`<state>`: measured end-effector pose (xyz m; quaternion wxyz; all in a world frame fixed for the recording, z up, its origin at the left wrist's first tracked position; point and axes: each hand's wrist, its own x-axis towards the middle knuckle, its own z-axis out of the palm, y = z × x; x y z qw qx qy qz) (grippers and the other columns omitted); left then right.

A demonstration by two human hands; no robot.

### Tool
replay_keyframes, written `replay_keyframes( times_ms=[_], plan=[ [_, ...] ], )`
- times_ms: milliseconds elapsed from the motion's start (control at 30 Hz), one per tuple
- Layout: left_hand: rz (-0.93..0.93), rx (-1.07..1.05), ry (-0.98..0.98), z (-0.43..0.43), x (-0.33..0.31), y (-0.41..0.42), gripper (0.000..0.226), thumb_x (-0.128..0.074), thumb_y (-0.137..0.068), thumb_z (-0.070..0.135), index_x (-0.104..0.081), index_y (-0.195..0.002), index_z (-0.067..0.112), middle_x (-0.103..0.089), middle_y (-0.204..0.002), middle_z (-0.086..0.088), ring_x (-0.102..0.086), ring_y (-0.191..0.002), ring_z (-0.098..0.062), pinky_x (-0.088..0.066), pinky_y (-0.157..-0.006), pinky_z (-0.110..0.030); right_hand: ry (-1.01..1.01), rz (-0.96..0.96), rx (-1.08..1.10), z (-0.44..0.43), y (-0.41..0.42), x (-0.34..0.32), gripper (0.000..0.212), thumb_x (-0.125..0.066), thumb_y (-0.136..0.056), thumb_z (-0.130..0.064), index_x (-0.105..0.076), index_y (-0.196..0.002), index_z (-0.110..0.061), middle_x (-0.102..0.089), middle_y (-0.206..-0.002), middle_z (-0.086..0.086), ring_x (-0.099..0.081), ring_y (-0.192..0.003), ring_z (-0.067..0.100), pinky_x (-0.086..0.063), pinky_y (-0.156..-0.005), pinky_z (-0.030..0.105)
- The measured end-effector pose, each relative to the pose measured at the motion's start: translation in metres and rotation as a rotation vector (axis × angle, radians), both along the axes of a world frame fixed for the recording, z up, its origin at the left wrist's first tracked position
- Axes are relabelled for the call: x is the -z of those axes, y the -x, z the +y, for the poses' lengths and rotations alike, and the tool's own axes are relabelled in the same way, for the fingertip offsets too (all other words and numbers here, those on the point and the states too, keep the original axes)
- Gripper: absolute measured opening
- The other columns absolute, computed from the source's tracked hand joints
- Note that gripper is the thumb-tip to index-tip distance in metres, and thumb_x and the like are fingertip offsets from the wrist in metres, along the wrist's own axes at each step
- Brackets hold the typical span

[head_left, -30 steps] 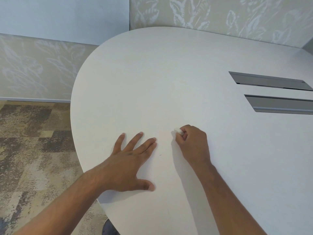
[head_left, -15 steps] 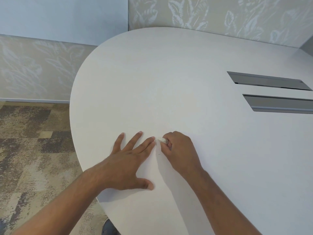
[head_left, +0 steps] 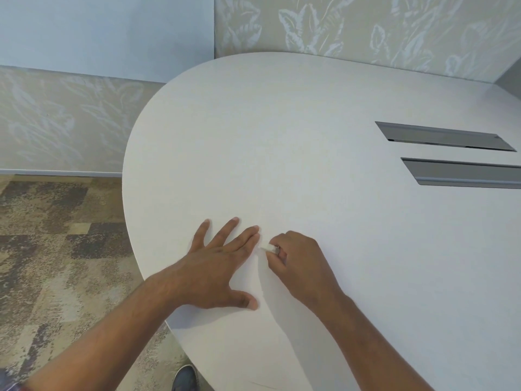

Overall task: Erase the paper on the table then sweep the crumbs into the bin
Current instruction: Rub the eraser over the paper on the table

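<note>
The right hand [head_left: 301, 266], pinching a small white eraser [head_left: 268, 248], has moved left beside the left hand [head_left: 217, 266]. This one stays flat, fingers spread, on the white counter [head_left: 310, 136].

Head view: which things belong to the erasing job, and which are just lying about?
Job: eraser, pinched in right hand; left hand, flat on table; paper cannot be told from the white top; no bin in view.
Lying about: grey slots in table; shoe; carpet.
</note>
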<state>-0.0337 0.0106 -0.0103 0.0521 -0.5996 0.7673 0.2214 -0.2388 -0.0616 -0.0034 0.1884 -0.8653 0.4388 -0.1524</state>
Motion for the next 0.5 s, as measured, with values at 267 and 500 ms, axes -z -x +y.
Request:
replay_keyframes(
  times_ms=[267,500],
  plan=[
    [-0.006,0.016,0.0,-0.002,0.001,-0.002,0.126,-0.04,-0.081,0.098,0.026,-0.164,0.029,0.038,-0.166,0.024,0.046,-0.149,-0.011,0.023,-0.124,-0.061,-0.279,-0.453,0.384,0.0,0.045,-0.013,0.016,-0.072,-0.094,-0.028,-0.07,-0.081,-0.02,-0.059,-0.059,-0.011,-0.049,-0.053,0.005,-0.041,-0.052,0.017],
    [0.007,0.004,0.04,-0.005,-0.002,0.001,0.121,-0.041,-0.084,0.095,0.017,-0.167,0.028,0.033,-0.168,0.023,0.042,-0.152,-0.011,0.019,-0.125,-0.061,-0.183,-0.24,0.234,0.003,0.031,0.0,0.016,-0.07,-0.093,-0.031,-0.065,-0.08,-0.023,-0.064,-0.072,-0.004,-0.057,-0.067,0.011,-0.05,-0.065,0.031]
  ],
)
